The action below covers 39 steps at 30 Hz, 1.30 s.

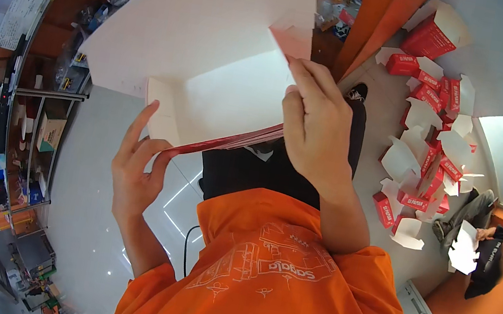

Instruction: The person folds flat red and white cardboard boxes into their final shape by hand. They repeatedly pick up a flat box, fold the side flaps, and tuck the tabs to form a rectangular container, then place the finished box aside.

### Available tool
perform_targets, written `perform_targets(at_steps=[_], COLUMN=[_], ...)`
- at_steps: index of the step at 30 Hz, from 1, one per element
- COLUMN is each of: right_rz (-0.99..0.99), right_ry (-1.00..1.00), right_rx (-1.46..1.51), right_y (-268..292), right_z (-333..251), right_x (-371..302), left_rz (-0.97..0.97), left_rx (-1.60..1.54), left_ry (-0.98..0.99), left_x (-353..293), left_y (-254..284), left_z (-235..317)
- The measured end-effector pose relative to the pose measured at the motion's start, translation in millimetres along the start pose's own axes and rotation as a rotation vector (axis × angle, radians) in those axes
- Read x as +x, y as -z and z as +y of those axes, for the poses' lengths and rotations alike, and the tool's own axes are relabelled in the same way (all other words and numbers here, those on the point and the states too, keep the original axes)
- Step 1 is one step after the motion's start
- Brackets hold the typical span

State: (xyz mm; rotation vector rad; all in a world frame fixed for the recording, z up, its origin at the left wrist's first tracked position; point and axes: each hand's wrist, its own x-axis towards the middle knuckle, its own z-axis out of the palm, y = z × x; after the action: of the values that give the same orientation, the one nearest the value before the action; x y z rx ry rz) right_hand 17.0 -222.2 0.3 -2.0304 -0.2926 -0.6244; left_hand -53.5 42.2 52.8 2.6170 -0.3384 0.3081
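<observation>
In front of me I hold up an open paperboard food box point(226, 87), white inside and red outside, its broad lid flap spread upward at the far side. My left hand point(139, 169) grips the near left corner, with the index finger raised along the left side wall and thumb and other fingers at the red front edge. At the right end, my right hand point(323, 129) pinches the upright side flap between thumb and fingers. The box's underside is mostly hidden from view.
Several red and white boxes point(412, 202) with raised lids lie on the floor to the right. Beyond them sits another person point(491, 257) holding a white sheet of board. Shelves point(45, 91) with assorted goods line the left, and an orange post point(367, 27) rises ahead.
</observation>
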Motion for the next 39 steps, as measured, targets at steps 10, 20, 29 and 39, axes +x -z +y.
perform_targets(at_steps=[10,20,29,39], right_rz=[-0.122,0.127,0.312,-0.509], right_ry=[-0.144,-0.188,-0.725,-1.141], right_rx=[0.663,0.749,-0.775,-1.223], right_y=[-12.4,-36.2,56.6,171.8], right_z=[32.4,61.2,390.0,558.0], right_x=[-6.0,-48.1,-239.8,-305.0], left_rz=[0.298,0.437,0.309,-0.691], left_rx=[-0.905,-1.286,-0.973,-0.018], left_ry=[0.333,0.414,1.099,1.136], left_x=[-10.7,-4.8,-82.9,-176.0], left_y=[-47.8,-114.7,-114.8,-116.6], left_z=[-47.6,-38.5,-122.7,-130.3])
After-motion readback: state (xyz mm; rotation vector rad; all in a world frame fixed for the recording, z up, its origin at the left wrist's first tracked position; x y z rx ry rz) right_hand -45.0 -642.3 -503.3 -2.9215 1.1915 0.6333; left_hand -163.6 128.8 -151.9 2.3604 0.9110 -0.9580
